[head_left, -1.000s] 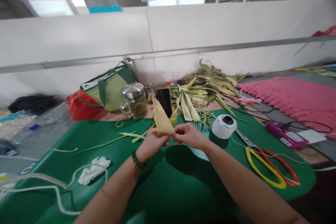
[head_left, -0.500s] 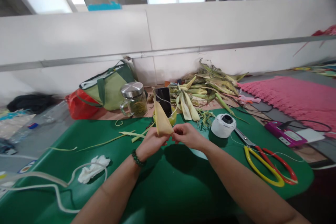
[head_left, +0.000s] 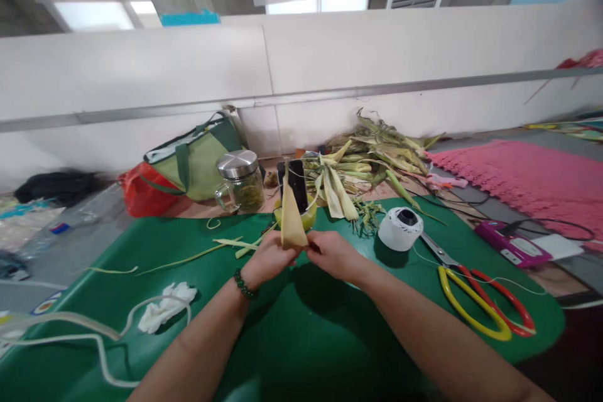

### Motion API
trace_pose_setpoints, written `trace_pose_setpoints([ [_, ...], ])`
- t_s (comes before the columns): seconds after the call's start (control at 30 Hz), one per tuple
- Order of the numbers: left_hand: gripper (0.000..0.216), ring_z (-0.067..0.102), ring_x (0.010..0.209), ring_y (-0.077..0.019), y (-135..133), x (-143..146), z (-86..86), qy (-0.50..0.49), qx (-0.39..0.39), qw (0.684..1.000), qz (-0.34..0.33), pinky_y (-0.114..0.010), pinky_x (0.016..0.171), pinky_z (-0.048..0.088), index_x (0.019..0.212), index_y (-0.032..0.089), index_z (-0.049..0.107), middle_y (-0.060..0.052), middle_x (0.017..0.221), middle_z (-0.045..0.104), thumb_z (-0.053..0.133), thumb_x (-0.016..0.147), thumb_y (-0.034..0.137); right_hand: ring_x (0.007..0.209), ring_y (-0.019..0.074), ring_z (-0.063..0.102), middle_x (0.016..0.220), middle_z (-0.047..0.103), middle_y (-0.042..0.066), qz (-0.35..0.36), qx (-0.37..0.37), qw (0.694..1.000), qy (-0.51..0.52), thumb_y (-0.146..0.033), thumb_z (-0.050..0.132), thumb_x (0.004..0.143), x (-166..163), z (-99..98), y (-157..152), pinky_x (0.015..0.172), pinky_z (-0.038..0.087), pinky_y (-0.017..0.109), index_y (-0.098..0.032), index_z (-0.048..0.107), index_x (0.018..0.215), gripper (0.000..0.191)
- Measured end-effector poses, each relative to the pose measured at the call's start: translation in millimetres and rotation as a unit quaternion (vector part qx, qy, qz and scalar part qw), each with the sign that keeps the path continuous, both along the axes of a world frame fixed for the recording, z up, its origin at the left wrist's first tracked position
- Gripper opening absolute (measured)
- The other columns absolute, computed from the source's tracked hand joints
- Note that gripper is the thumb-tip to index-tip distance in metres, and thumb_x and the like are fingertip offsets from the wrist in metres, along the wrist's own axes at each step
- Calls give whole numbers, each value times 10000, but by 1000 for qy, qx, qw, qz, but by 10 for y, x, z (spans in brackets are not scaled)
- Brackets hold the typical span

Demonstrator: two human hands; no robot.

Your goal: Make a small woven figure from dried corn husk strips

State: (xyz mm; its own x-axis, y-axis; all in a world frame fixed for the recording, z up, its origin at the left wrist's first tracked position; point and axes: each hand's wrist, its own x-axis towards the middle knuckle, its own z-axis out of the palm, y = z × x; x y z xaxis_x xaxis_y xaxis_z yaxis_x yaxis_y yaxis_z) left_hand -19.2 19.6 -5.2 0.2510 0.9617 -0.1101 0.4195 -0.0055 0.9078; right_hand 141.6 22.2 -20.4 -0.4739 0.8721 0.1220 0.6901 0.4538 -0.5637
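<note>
A pale yellow corn husk stands upright above the green mat, its pointed tip up and its broad end low between my hands. My left hand, with a dark green bead bracelet at the wrist, is closed on the lower left edge of the husk. From the other side, my right hand pinches the lower right corner. The fingertips of both hands nearly meet and are partly hidden. Just behind the husk, a black phone leans in a yellow-green holder.
A pile of corn husks lies at the back. To the right are a thread spool and large scissors. A glass tea mug, a green bag, husk strips and a crumpled tissue lie leftward.
The husk has turned more upright, with its tip shifted slightly right. My right hand has closed in on its lower corner, its fingers now more tucked.
</note>
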Motion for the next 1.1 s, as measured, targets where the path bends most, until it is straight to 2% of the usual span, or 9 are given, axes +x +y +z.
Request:
trace_pose_setpoints([
  [0.17, 86, 463, 447, -94, -4, 3, 8, 7, 17, 1000, -3, -201, 434, 398, 487, 140, 522, 28, 465, 480, 504, 559, 97, 627, 124, 490, 691, 589, 20, -8, 23, 999, -38, -125, 517, 810, -35, -38, -8, 576, 280, 234, -160, 562, 733, 96],
  [0.27, 71, 487, 457, -96, -25, 5, 44, -16, -21, 1000, -16, -208, 459, 430, 514, 135, 545, 26, 486, 506, 560, 582, 122, 625, 124, 493, 706, 601, 23, -24, 29, 999, -20, -115, 528, 791, -4, -69, 29, 578, 293, 229, -157, 570, 749, 73],
  [0.4, 147, 533, 448, -94, -54, -38, 82, -63, -140, 984, -94, -210, 476, 462, 595, 115, 610, 4, 525, 591, 709, 578, 222, 591, 112, 497, 677, 598, -1, -43, 0, 996, 72, -112, 537, 766, 95, -72, 94, 557, 322, 204, -164, 585, 765, 70],
  [0.57, 347, 571, 440, -118, -88, -164, 128, -178, -220, 938, -198, -211, 429, 475, 657, 90, 678, -52, 537, 638, 766, 595, 420, 604, 125, 508, 656, 603, 6, -62, 54, 992, 100, -217, 529, 821, 170, -77, 169, 572, 335, 216, -177, 624, 725, 141],
  [0.7, 405, 531, 370, -119, -111, -355, 243, -278, -182, 915, -227, -205, 340, 436, 613, 96, 692, -57, 467, 588, 707, 661, 497, 604, 131, 511, 648, 602, 13, -110, 52, 988, 94, -235, 550, 812, 235, -99, 273, 573, 332, 222, -179, 656, 713, 156],
  [0.8, 334, 431, 291, -79, -123, -576, 392, -380, -64, 890, -246, -164, 270, 323, 550, 136, 664, 0, 380, 473, 699, 684, 440, 590, 134, 494, 611, 580, 11, -145, 40, 985, 81, -224, 560, 789, 307, -85, 341, 568, 315, 234, -178, 643, 650, 168],
  [0.93, 173, 219, 236, 1, -152, -846, 670, -546, 108, 806, -203, -117, 274, 244, 554, 170, 576, 106, 339, 296, 738, 605, 144, 601, 146, 517, 578, 574, 19, -201, -53, 960, 189, -212, 559, 757, 370, -41, 396, 586, 332, 249, -177, 580, 540, 221],
  [1.0, 157, 223, 278, 6, -143, -900, 776, -607, 131, 782, -51, -93, 292, 258, 596, 162, 537, 100, 413, 363, 648, 659, 70, 556, 137, 534, 573, 589, 27, -209, -116, 940, 241, -212, 534, 760, 370, -15, 408, 566, 363, 249, -168, 587, 552, 219],
  [1.1, 111, 319, 338, -11, -76, -822, 776, -545, 93, 824, 122, -99, 317, 298, 633, 130, 550, 52, 504, 461, 561, 730, 77, 488, 110, 534, 586, 622, 36, -176, -187, 922, 288, -244, 517, 775, 348, 31, 390, 511, 397, 234, -148, 635, 625, 213],
])
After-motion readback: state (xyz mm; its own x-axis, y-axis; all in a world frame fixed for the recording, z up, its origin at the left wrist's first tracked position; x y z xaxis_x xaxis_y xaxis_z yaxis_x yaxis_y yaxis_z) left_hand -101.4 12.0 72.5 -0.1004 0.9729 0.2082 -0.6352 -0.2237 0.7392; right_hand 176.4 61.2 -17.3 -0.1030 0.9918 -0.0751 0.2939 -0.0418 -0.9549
